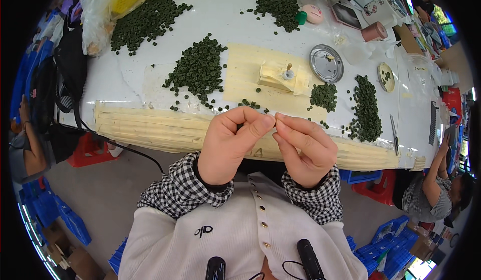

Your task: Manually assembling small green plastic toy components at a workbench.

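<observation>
Above the near edge of the table, my left hand [231, 142] and my right hand [309, 152] meet fingertip to fingertip. Both are closed in a pinch. Whatever lies between the fingertips is too small and hidden to make out. Just beyond them are a few small dark green round pieces [249, 103]. A larger pile of such pieces [197, 68] lies past my left hand, and a small heap [324, 96] past my right. Straight ahead, a tape-wrapped block [274, 77] with a small metal fitting on top rests on a cream taped sheet [245, 64].
More green piles lie at the far left [143, 23], far middle [280, 8] and right [367, 110]. A round metal tin [326, 63], a shallow dish [386, 77] and a thin dark-handled tool [395, 134] are to the right. Padded tape [150, 127] covers the table's near edge. People sit at both sides.
</observation>
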Available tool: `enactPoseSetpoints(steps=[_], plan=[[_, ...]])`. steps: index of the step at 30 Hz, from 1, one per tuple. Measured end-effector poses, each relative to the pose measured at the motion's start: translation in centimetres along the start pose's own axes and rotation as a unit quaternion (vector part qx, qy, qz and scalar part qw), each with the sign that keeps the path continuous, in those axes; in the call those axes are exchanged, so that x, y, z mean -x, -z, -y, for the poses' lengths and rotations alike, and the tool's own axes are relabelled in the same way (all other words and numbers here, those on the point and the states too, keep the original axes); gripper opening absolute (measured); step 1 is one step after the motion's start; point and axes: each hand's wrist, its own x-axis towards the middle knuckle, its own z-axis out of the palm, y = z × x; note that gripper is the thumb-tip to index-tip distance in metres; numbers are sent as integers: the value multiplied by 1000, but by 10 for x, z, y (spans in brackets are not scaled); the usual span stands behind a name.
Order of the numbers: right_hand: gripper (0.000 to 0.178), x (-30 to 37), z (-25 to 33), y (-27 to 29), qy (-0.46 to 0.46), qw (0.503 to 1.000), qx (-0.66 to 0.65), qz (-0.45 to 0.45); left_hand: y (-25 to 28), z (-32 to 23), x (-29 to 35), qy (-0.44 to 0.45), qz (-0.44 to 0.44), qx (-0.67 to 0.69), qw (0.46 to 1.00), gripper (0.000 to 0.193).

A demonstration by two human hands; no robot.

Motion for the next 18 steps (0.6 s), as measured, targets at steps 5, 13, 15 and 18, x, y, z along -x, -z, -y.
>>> enactPoseSetpoints(steps=[5, 13, 15, 18], plan=[[21, 4, -1, -5, -183, 953, -241, -33, 2, 6, -1, -109, 3, -106, 988, 10], [21, 2, -2, -2, -153, 964, -217, -32, 7, 4, -2, -245, 23, -273, 930, 15], [21, 2, -2, -1, -152, 964, -216, -33, 7, 1, 0, -233, 29, -289, 928, 17], [20, 3, -1, 0, -147, 964, -220, -30, 11, 1, -4, -251, 39, -293, 922, 17]])
